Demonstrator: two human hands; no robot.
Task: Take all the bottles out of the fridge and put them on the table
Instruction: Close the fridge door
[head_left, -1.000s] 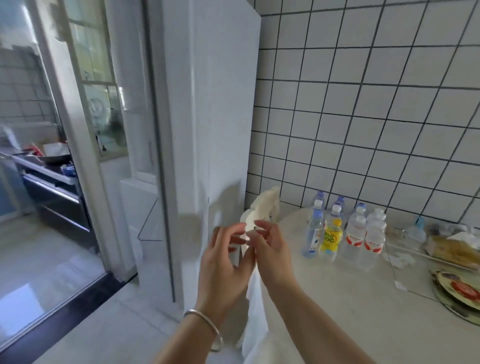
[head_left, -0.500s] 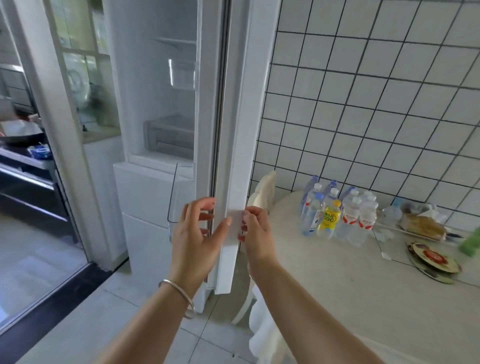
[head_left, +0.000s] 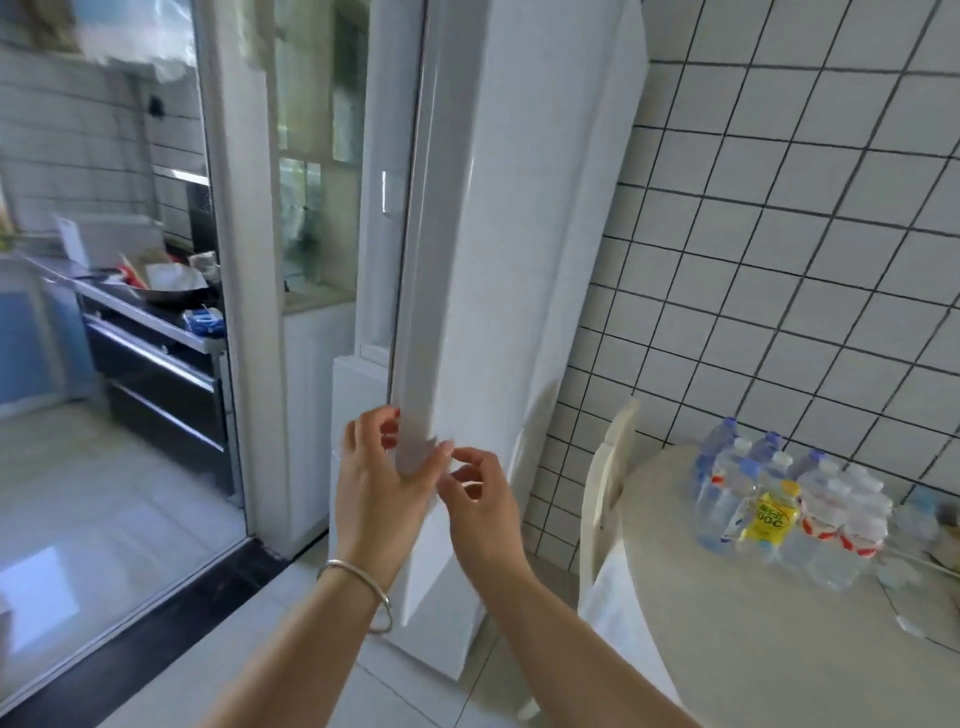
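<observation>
Left hand (head_left: 382, 480) grips the fridge door (head_left: 415, 364) edge, right hand (head_left: 480, 491) open just beside it, holding nothing; bottles (head_left: 789, 509) stand clustered on the table (head_left: 753, 649) well right, likely light, smooth plastic, best grasped mid-body.

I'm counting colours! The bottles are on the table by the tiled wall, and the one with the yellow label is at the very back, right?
Not quite. In the head view the bottles are on the table by the tiled wall, but the yellow-labelled bottle stands at the front.
</observation>
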